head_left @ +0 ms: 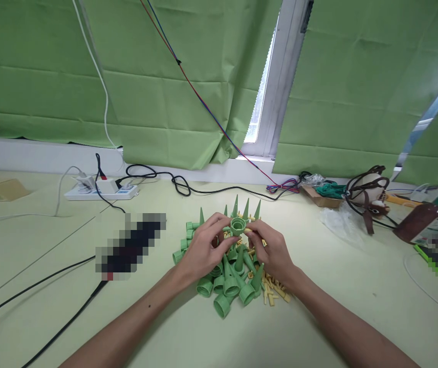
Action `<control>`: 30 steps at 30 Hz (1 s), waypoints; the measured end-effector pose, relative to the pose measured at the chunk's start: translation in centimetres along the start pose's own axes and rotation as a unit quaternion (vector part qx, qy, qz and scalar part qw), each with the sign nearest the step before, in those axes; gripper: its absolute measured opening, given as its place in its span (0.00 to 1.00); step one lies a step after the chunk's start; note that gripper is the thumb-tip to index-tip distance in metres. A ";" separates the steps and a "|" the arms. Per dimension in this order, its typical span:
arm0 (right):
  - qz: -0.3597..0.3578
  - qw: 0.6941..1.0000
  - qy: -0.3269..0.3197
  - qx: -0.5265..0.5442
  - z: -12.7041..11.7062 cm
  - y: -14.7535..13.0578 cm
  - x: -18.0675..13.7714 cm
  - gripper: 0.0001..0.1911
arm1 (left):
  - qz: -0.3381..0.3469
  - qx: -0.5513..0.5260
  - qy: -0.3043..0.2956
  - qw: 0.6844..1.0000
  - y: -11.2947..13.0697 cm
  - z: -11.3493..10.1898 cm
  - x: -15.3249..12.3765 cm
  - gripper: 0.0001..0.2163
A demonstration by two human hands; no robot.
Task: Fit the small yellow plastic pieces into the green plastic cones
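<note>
My left hand (211, 240) is closed around a green plastic watering spike (238, 226), its round open end facing up toward me. Fingers of my right hand (270, 248) pinch a small yellow plastic valve (264, 243) against the spike's right side; how far it sits in the spike I cannot tell. Below and around both hands lies a pile of green spikes (231, 285), some on their sides with cup ends toward me. Several more stand point up behind, such as one green cone (236, 207). Loose yellow valves (272, 291) are heaped under my right hand.
A white power strip (104, 191) with plugs lies at the back left, and a blurred dark object (132, 245) with cables is nearer. At right are a cardboard box (322, 197), a clear plastic bag (344, 223) and a brown bottle (424, 223).
</note>
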State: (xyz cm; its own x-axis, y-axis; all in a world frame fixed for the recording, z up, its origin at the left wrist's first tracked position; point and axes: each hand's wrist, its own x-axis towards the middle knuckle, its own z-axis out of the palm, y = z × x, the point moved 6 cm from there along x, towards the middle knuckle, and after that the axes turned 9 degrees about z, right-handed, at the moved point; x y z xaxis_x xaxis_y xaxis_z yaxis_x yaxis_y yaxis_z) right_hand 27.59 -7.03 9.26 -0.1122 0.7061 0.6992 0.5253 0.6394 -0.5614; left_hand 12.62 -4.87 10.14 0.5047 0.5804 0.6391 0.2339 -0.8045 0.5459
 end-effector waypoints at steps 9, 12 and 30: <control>0.004 1.000 -0.028 0.004 0.5 0.3 -0.3 0.09 | 0.146 0.160 0.010 0.976 0.4 -0.4 -0.5 0.10; 0.009 0.999 -0.039 0.004 0.7 0.4 -0.3 0.09 | 0.169 0.206 0.016 0.964 0.5 -0.4 -0.5 0.11; -0.027 1.000 0.013 -0.006 0.3 0.0 0.0 0.09 | -0.129 -0.032 0.020 0.991 -1.2 0.1 -0.1 0.18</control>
State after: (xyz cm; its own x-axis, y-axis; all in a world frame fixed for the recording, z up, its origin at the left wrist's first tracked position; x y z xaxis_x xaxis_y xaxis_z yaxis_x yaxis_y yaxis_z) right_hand 27.36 -6.91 9.11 -0.1190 0.6619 0.7401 0.5290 0.6730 -0.5169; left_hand 12.38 -3.98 9.39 0.4007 0.7716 0.4940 0.2974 -0.6195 0.7265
